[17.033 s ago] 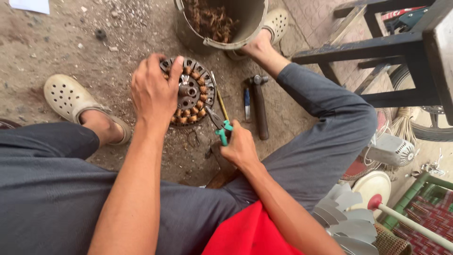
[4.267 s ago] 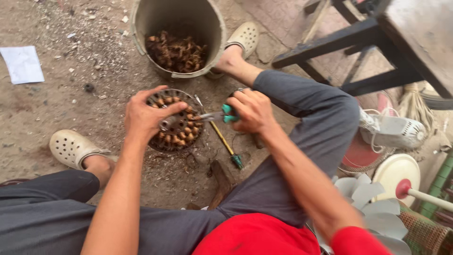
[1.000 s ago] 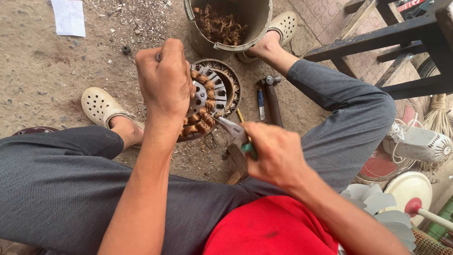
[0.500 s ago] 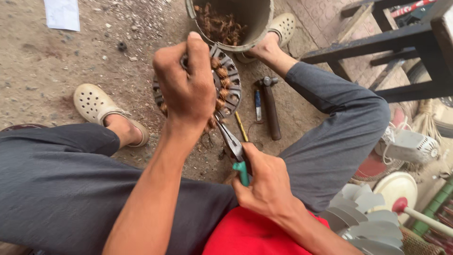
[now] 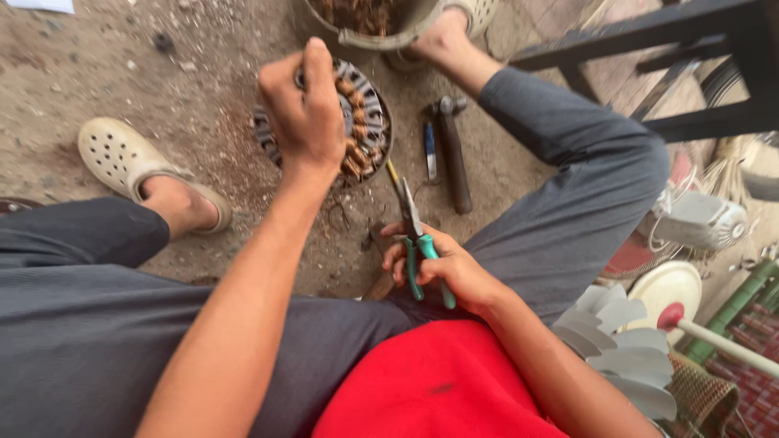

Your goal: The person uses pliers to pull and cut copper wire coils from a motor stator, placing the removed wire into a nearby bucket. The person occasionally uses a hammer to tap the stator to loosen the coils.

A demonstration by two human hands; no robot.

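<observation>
My left hand (image 5: 304,113) grips a round motor stator (image 5: 361,122) with copper windings and holds it down on the dirt ground between my legs. My right hand (image 5: 442,268) is drawn back near my lap, closed on green-handled pliers (image 5: 418,243) whose jaws point up toward the stator. The two hands are apart. Much of the stator is hidden under my left hand.
A metal bucket (image 5: 381,24) of copper scrap stands beyond the stator. A hammer (image 5: 452,154) and a small blue-handled tool (image 5: 429,150) lie on the ground to the right. A dark wooden bench (image 5: 690,49), a fan motor (image 5: 702,219) and white fan blades (image 5: 625,349) crowd the right side.
My right hand has pulled the pliers back from the stator toward my lap. My left hand has stayed clamped on the stator, which has settled lower onto the ground.
</observation>
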